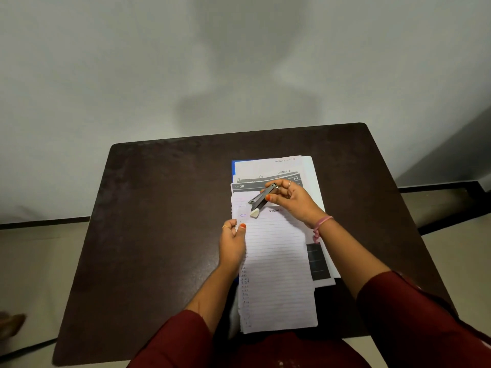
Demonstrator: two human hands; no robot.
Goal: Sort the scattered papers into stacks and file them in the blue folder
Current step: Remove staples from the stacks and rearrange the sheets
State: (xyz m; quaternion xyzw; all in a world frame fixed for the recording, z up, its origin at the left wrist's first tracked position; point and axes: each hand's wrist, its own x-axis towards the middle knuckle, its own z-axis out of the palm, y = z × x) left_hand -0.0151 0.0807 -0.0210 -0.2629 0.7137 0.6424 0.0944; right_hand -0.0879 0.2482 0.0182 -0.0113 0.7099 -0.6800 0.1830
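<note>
Head view: the right hand (289, 200) is pinching a dark stapler (261, 200) above the lined papers (276, 264). The left hand (232, 244) is gripping the stack's left edge. The papers are lying on the blue folder (233, 167), mid-table (159, 208).

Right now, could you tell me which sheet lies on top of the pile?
The lined sheet, nearest the person; the left hand pinches its edge, while the printed sheets lie beneath.
</note>
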